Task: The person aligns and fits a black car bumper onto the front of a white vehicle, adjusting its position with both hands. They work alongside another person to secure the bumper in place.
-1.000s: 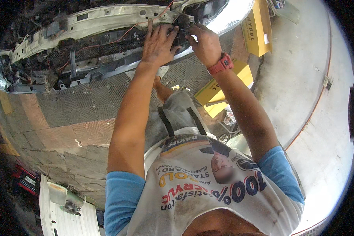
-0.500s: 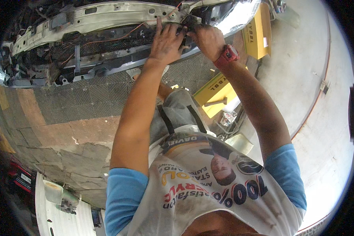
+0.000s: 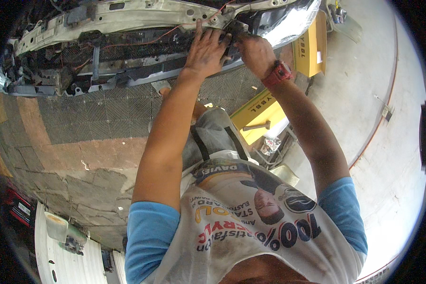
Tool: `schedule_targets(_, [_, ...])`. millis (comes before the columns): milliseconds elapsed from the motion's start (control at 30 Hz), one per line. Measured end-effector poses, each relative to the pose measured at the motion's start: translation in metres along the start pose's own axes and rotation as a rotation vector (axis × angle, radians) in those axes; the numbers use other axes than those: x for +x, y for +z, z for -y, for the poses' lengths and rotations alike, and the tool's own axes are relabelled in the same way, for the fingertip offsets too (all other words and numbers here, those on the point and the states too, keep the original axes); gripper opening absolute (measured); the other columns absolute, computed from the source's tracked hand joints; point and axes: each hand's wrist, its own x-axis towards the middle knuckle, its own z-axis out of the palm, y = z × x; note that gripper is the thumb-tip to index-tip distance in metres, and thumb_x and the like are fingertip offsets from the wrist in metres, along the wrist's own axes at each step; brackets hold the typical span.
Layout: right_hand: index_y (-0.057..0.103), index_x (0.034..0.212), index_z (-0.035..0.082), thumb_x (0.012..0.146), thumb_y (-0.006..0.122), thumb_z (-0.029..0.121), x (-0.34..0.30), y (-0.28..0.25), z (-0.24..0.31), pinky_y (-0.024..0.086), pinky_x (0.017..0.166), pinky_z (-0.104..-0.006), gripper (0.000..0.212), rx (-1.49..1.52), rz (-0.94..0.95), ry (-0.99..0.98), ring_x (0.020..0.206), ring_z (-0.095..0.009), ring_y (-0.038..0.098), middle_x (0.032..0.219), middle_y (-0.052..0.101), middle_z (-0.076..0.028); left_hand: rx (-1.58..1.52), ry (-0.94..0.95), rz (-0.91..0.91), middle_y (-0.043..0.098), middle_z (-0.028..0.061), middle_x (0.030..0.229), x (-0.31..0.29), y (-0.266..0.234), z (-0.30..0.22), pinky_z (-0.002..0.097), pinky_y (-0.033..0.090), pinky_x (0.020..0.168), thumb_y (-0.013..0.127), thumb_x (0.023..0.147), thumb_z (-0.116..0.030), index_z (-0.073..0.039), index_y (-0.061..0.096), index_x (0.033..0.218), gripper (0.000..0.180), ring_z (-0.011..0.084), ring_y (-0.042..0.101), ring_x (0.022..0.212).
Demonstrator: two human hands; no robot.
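Note:
The front of a car with its bumper off lies at the top, with a pale metal crossbar (image 3: 149,18) and a dark cavity behind a grey lower bar (image 3: 123,84). My left hand (image 3: 206,54) rests over the crossbar's lower side, fingers stretched and apart, the index finger reaching onto the bar. Just right of it, my right hand (image 3: 257,56) is closed, its fingertips at a dark part (image 3: 239,29) beside the headlight (image 3: 288,21). What those fingers grip is too dark and covered to make out. A thin orange wire (image 3: 168,33) runs along the crossbar.
A yellow box (image 3: 310,45) stands right of the headlight. Another yellow box (image 3: 258,111) lies beside my legs with a hammer (image 3: 256,126) on it. Dark floor mats (image 3: 99,118) cover the ground; a cable (image 3: 381,128) crosses the pale floor at right.
The view has shifted slightly. My right hand has moved a little right and down, leaving a wider gap from my left hand, which stays stretched at the crossbar.

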Motion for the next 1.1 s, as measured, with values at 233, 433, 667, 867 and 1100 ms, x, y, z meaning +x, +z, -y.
schedule_targets(233, [0.067,0.102,0.004,0.091,0.06,0.012,-0.002,-0.012,0.006,0.057,0.062,-0.0489,0.014,-0.049,-0.026,-0.08,0.072,-0.04,0.07,0.077,0.07,-0.021,0.011,0.01,-0.042,0.052,0.0136,0.132,0.0,0.003,0.0,0.0653,0.006,0.124,0.08,0.078,-0.038,-0.01,0.063,0.135,0.066,0.03,0.043,0.138])
schedule_targets(433, [0.066,0.108,0.004,0.092,0.065,0.013,0.006,-0.009,0.003,0.056,0.064,-0.0487,0.018,-0.099,0.14,0.049,0.079,-0.041,0.07,0.083,0.07,-0.022,0.042,0.048,-0.112,0.055,0.01,0.127,0.001,0.009,0.004,0.0675,0.004,0.123,0.078,0.079,-0.041,-0.013,0.065,0.132,0.061,0.0298,0.051,0.129])
schedule_targets(667, [0.064,0.112,0.006,0.094,0.065,0.016,0.0,-0.005,0.002,0.055,0.064,-0.0497,0.021,-0.029,0.012,0.012,0.081,-0.042,0.07,0.085,0.07,-0.023,0.072,0.049,-0.101,0.056,0.0112,0.127,-0.002,0.007,0.002,0.0674,0.005,0.123,0.079,0.078,-0.042,-0.012,0.064,0.133,0.064,0.0305,0.051,0.129])
schedule_targets(867, [0.063,0.115,0.007,0.091,0.065,0.015,0.001,-0.013,0.015,0.055,0.065,-0.0493,0.025,-0.025,0.054,0.095,0.085,-0.041,0.07,0.089,0.071,-0.021,0.069,0.032,-0.074,0.055,0.0128,0.128,-0.001,0.007,0.005,0.0658,0.004,0.124,0.078,0.079,-0.041,-0.012,0.063,0.135,0.065,0.0308,0.049,0.132])
schedule_targets(1100, [0.067,0.106,0.005,0.094,0.057,0.018,-0.003,0.002,0.007,0.059,0.064,-0.0504,0.021,-0.02,0.067,0.11,0.077,-0.039,0.072,0.084,0.072,-0.02,0.032,0.015,-0.044,0.052,0.0168,0.135,-0.001,0.003,0.0,0.0626,0.009,0.124,0.077,0.08,-0.04,-0.009,0.063,0.133,0.063,0.0347,0.046,0.134])
